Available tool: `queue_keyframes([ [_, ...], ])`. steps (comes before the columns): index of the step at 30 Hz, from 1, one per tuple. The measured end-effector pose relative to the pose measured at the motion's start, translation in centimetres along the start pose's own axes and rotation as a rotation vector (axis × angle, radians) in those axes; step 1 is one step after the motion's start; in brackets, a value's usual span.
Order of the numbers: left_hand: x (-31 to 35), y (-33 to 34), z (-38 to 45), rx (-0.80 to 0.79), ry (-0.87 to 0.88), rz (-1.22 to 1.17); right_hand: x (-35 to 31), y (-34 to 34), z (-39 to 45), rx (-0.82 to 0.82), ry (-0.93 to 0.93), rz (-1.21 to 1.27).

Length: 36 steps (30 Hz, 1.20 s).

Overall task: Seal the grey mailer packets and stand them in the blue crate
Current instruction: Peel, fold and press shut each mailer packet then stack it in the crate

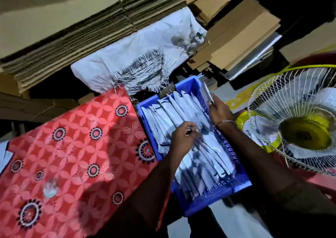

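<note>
A blue crate [147,123] stands right of the red cloth, packed with several grey mailer packets [177,108] on edge in rows. My left hand [181,138] hovers over the middle of the crate, fingers curled, pinching the top edge of a packet. My right hand [218,110] is at the crate's right wall and grips one thin grey packet [207,92] that sticks up along that wall. Both forearms cross the near part of the crate and hide the packets under them.
A red patterned cloth [69,147] covers the surface on the left. A white sack [138,56] and stacks of flat cardboard [72,29] lie behind. A yellow fan with a wire guard [298,121] sits close on the right.
</note>
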State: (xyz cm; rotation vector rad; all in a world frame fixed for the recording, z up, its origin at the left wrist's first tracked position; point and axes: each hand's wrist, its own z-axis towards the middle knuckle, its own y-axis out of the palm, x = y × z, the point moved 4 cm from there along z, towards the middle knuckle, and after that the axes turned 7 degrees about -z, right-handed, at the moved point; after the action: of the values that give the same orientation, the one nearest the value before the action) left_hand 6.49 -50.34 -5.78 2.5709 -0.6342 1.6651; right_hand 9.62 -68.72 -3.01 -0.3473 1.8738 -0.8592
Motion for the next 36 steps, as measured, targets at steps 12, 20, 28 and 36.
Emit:
queue_keyframes([
  [12, 0.4, 2.9, 5.9, 0.120, -0.099, -0.107, 1.2, 7.3, 5.8, -0.146, 0.068, -0.125],
  [20, 1.4, 2.6, 7.9, 0.190, -0.133, -0.289, 2.5, 9.0, 6.4, -0.271, 0.104, 0.063],
  [28, 5.0, 2.0, 12.7, 0.062, -0.028, -0.105, 5.0, 7.4, 1.1, -0.028, -0.067, -0.008],
  [36, 3.3, 3.0, 16.3, -0.058, -0.205, 0.064, 6.2, 8.6, 1.9, -0.058, -0.045, 0.024],
])
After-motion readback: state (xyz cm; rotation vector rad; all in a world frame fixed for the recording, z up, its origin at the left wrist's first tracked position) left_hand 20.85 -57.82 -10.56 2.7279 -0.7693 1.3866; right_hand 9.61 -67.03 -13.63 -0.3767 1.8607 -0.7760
